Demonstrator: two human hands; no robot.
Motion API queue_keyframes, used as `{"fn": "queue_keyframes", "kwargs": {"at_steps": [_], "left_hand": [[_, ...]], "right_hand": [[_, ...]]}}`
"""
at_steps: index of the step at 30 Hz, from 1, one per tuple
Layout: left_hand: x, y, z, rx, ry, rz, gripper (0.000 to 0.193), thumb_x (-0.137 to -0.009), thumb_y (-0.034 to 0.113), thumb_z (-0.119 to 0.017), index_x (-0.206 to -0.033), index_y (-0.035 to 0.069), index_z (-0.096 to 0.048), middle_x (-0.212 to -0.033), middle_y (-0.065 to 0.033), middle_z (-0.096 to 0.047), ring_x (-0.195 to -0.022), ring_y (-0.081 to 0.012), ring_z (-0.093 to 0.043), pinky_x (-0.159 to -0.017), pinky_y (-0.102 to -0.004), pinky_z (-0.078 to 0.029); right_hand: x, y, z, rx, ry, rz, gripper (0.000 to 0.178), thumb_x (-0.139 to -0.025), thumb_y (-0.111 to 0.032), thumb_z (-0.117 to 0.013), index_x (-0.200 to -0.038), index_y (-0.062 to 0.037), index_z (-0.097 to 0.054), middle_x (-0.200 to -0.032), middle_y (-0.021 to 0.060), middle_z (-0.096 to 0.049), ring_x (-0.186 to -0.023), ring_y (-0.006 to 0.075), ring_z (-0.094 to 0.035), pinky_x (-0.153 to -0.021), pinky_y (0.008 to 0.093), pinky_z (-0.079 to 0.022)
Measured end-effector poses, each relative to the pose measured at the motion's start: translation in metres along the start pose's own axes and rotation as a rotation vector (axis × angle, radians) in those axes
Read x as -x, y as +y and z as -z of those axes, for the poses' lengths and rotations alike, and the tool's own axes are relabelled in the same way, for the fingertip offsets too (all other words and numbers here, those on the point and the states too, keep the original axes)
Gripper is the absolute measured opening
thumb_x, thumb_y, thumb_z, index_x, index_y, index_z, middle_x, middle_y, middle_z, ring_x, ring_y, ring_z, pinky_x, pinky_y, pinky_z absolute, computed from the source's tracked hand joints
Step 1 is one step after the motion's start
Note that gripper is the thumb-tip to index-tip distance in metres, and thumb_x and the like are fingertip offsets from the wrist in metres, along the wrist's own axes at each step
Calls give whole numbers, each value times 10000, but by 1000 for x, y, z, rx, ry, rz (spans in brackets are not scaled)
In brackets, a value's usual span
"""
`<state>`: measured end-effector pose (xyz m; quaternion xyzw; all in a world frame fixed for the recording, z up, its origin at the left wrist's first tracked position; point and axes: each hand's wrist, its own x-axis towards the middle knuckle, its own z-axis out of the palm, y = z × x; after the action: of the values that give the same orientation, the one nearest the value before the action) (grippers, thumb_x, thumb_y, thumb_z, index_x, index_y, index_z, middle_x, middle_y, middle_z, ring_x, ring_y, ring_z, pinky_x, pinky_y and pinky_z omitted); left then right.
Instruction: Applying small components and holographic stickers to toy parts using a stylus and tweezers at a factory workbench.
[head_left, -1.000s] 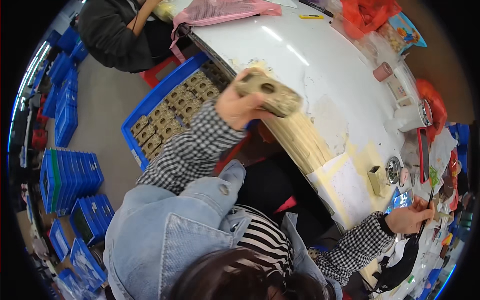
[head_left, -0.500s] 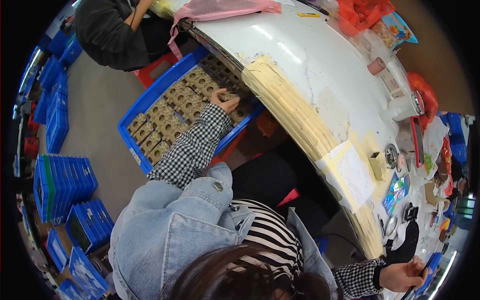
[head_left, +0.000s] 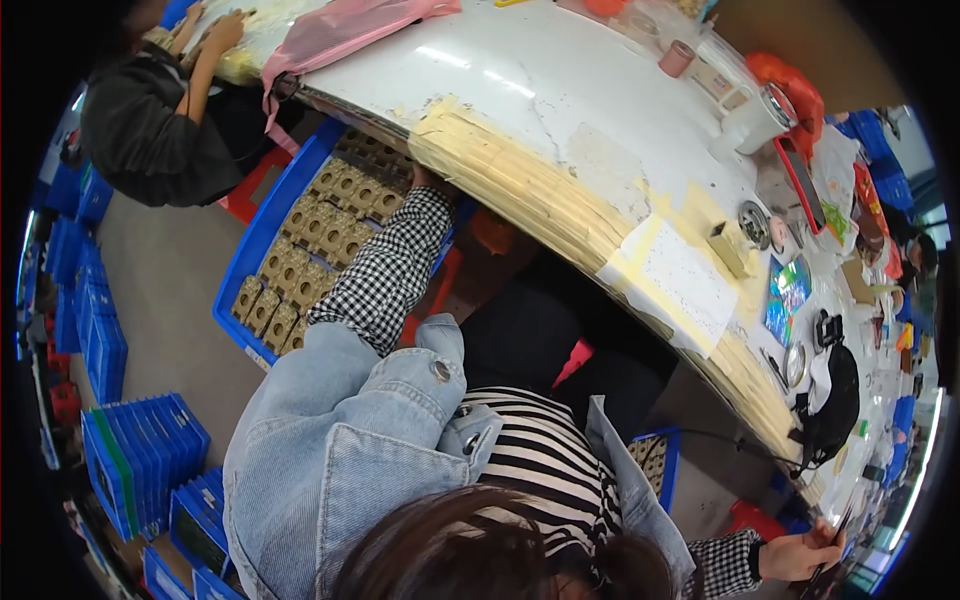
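My left arm reaches into a blue crate (head_left: pixel 235 275) that holds rows of tan, box-shaped parts (head_left: pixel 320 232) with round holes. My left hand (head_left: pixel 428 180) is at the crate's far right, by the table edge; its fingers are hidden, so I cannot see what they hold. At the lower right, beyond the table's near edge, my right hand (head_left: pixel 797 556) is closed around a thin dark pen-like tool (head_left: pixel 843 522), which leans upward.
The white table (head_left: pixel 500 75) has a taped tan edge and a taped paper sheet (head_left: pixel 675 285). On it stand a white jug (head_left: pixel 755 120) and a small tan block (head_left: pixel 735 250). A co-worker (head_left: pixel 150 130) sits at the upper left. Blue crates (head_left: pixel 150 460) are stacked on the floor.
My left hand has gone from above the parts, with one part in its fingers, to under the table edge. The view has shifted. My right hand still grips the pen-like tool.
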<state>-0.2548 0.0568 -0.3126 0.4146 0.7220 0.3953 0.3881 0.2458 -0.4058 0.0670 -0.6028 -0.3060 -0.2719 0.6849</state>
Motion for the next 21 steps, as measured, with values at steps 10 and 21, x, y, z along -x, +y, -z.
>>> {"fn": "queue_keyframes", "kwargs": {"at_steps": [10,21], "left_hand": [[62,-33,24,-92,36,-46,674,-688,298,-772,-1174,7,-408,-1064,-154,-548,-996,-248,-532,-885,-362,-453],[173,-130,91,-525,-224,142,642,-708,291,-755,-1170,-6,-423,-1081,-170,-552,-1007,-262,-537,-894,-372,-454]], "right_hand": [[20,-4,-10,105,-187,-21,422,-999,-325,-308,-1050,36,-520,-769,68,-536,-687,149,-541,-659,258,-487],[21,54,-19,382,-494,-296,216,-972,-179,-412,-936,2,-524,-708,67,-528,-671,126,-530,-686,282,-445]]}}
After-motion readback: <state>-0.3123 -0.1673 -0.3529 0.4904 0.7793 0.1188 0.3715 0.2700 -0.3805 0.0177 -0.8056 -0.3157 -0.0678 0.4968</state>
